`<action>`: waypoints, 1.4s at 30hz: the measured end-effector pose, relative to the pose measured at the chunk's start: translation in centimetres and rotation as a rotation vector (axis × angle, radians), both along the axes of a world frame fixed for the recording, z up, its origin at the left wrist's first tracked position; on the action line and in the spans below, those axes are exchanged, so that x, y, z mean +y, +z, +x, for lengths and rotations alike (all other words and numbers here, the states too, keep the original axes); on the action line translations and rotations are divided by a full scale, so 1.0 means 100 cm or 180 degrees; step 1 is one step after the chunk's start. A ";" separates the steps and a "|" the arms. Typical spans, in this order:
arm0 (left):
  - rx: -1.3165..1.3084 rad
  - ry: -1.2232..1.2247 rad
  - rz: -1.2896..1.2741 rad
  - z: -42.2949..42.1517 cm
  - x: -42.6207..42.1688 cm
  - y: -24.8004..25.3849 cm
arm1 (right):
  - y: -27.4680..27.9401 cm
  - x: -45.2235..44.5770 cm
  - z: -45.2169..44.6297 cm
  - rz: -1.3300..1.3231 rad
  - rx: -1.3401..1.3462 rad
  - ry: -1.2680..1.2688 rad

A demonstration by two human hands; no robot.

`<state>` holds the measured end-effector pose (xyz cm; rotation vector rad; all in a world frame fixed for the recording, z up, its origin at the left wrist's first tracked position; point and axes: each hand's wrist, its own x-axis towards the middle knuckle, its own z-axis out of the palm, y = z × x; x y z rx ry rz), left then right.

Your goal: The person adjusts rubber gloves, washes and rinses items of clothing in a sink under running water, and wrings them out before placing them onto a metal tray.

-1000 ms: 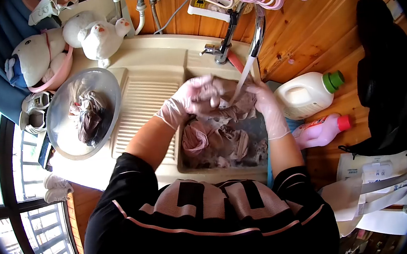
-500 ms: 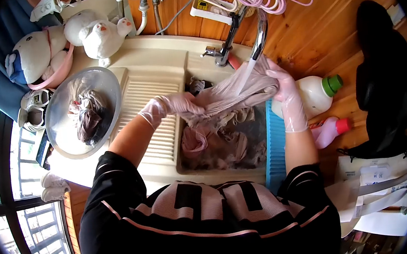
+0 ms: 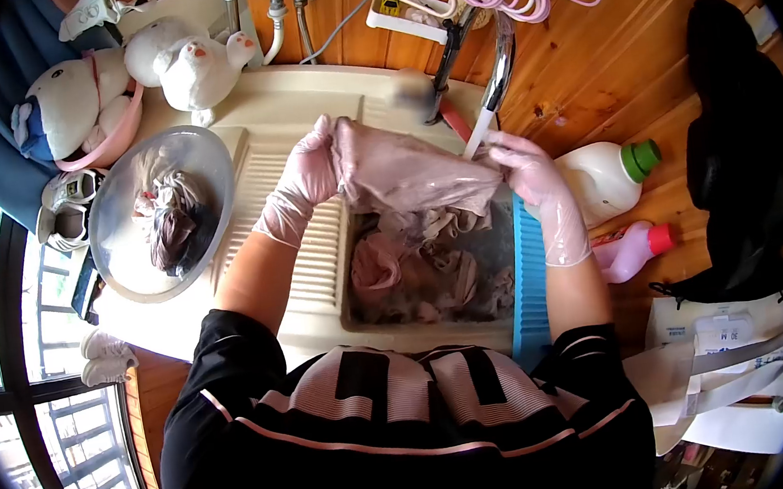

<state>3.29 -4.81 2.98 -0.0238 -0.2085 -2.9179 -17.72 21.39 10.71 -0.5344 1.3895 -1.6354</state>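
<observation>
Left hand [image 3: 312,169] clutches the cloth [image 3: 417,170]; whether the right hand [image 3: 537,177], at its other end, grips, I cannot tell; the cloth spans between them over the sink [image 3: 345,318] — wet gloves [image 3: 284,219] could let it slip; a rightward swing could knock the white bottle [image 3: 600,186].

The cloth [image 3: 417,165] is one piece of thin fabric, pale pinkish-grey, looking wet, w/ a soft shine and some shallow folds on its surface. It is spread out lengthwise above the sink [image 3: 335,322], slanting approx. from 10 o'clock down to 4 o'clock. Its 10 o'clock end is gathered in the gloved left hand [image 3: 308,172]; its other end is by the fingers of the gloved right hand [image 3: 537,177], grip unclear. Lower edge hangs loose, w/ a corner at approx. 5 o'clock.
</observation>
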 end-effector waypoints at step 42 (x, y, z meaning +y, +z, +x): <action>-0.0683 -0.0906 -0.0755 -0.061 0.069 -0.055 | 0.023 -0.010 0.026 0.0824 0.1683 -0.0375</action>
